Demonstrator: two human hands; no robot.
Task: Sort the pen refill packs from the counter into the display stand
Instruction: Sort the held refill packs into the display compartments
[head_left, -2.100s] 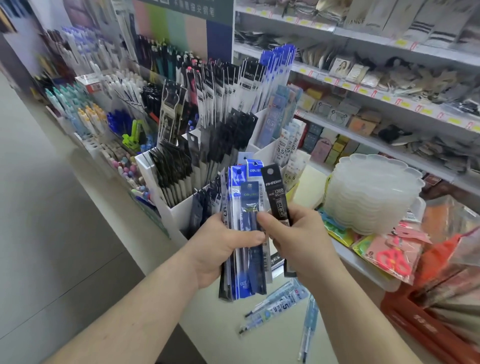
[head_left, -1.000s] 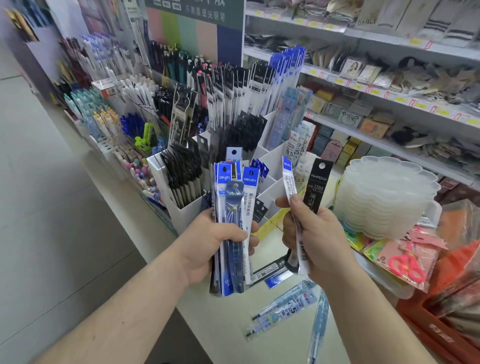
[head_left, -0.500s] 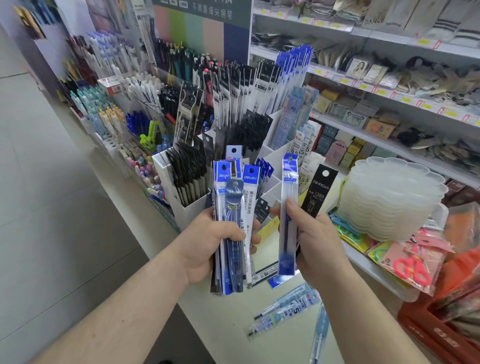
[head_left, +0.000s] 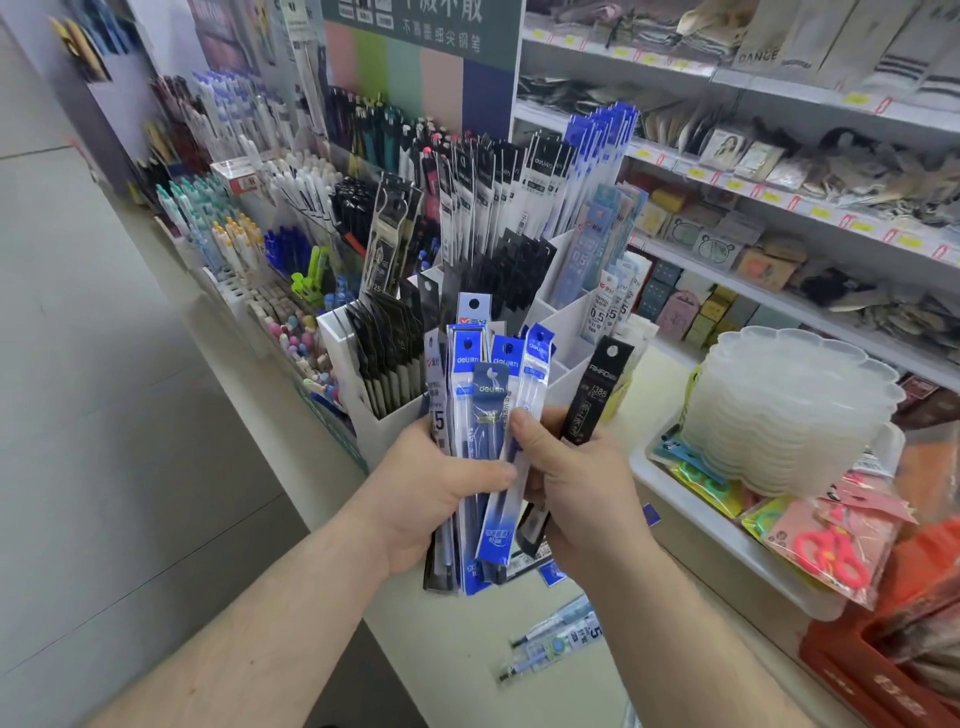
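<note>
My left hand (head_left: 434, 493) grips a fanned bundle of blue and black pen refill packs (head_left: 470, 410), held upright in front of the white display stand (head_left: 384, 426). My right hand (head_left: 576, 483) holds a black refill pack (head_left: 597, 389) and pinches a blue-ended clear pack (head_left: 511, 499) with its thumb against the bundle. The two hands are close together. The stand's compartments hold several black, white and blue refill packs. Loose packs (head_left: 561, 636) lie on the cream counter (head_left: 467, 660) below my hands.
A stack of clear plastic trays (head_left: 789, 415) sits to the right over a white bin of scissors packs (head_left: 826, 551). Shelves of small goods (head_left: 779, 218) run behind. Pens fill racks (head_left: 234, 228) at the left. A red crate (head_left: 883, 675) is at the lower right.
My right hand has moved left and brought the blue-ended pack against the bundle in my left hand. The black pack stays in my right hand.
</note>
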